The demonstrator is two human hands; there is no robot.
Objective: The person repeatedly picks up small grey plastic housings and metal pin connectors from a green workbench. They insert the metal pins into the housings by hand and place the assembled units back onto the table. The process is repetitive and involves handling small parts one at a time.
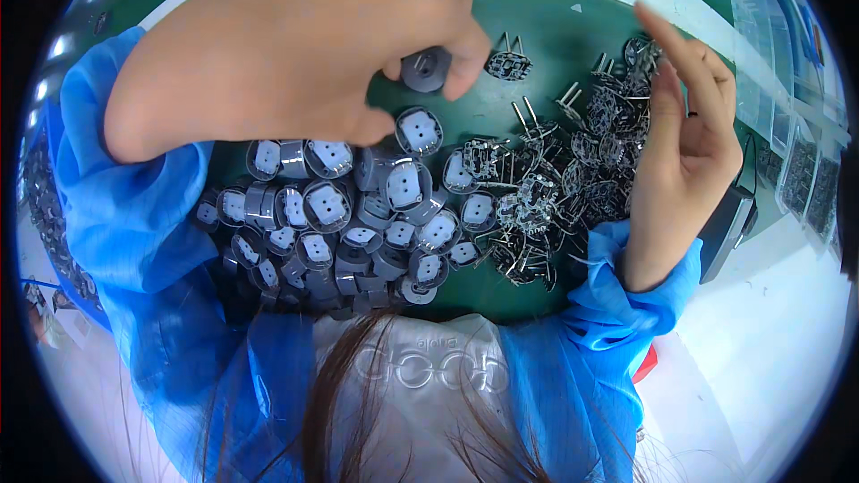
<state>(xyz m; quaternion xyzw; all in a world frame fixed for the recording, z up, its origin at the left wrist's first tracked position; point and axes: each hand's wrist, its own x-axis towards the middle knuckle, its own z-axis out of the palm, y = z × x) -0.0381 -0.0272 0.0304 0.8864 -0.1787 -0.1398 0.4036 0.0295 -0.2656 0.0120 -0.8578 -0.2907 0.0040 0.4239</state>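
My left hand (pixel 358 54) reaches across the upper left, its fingers closed round a dark grey round plastic housing (pixel 425 70). At the upper right, my right hand (pixel 689 116) is open, with index finger and thumb apart. Its fingertips are beside a small black round part (pixel 640 52) with metal, at the top of a heap of black parts with metal pins (pixel 537 201). Whether they touch that part I cannot tell. Below my left hand lie several grey round housings with white inner faces (pixel 404 185), piled up.
A single black pin part (pixel 508 65) lies apart on the green table surface (pixel 546 13), between my hands. Clear plastic bins (pixel 801 183) holding dark parts stand at the right. A black box-shaped object (pixel 727 231) is beside my right forearm.
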